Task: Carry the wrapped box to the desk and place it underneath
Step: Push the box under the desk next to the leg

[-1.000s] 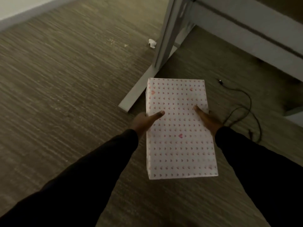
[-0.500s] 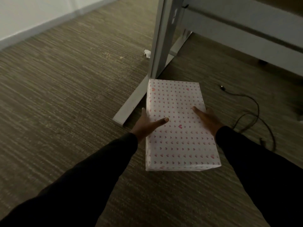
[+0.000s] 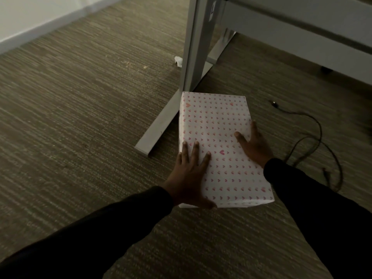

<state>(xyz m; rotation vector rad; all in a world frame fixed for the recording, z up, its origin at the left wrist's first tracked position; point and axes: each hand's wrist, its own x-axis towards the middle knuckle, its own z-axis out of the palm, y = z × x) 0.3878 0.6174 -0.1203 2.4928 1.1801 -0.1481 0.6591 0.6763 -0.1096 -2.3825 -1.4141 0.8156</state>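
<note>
The wrapped box [image 3: 219,125], white paper with small pink hearts, lies flat and low over the carpet, right beside the grey desk's foot [image 3: 159,127]. Whether it rests on the floor I cannot tell. My left hand [image 3: 189,174] lies spread on the box's near left corner, fingers on top and thumb hooked over the near edge. My right hand [image 3: 254,146] clasps the right edge, thumb on top and fingers down the side. The desk's upright leg [image 3: 198,37] rises just beyond the box, and the desk's underside rail [image 3: 302,37] runs off to the right.
A black cable [image 3: 314,137] loops on the carpet right of the box. A small white scrap [image 3: 178,61] lies left of the desk leg. A pale wall and baseboard [image 3: 40,23] run along the far left. Open carpet stretches under the desk.
The box has come lower and closer to the desk foot. My left hand shifted from the box's left side onto its top near corner, and the right hand slid along the right edge.
</note>
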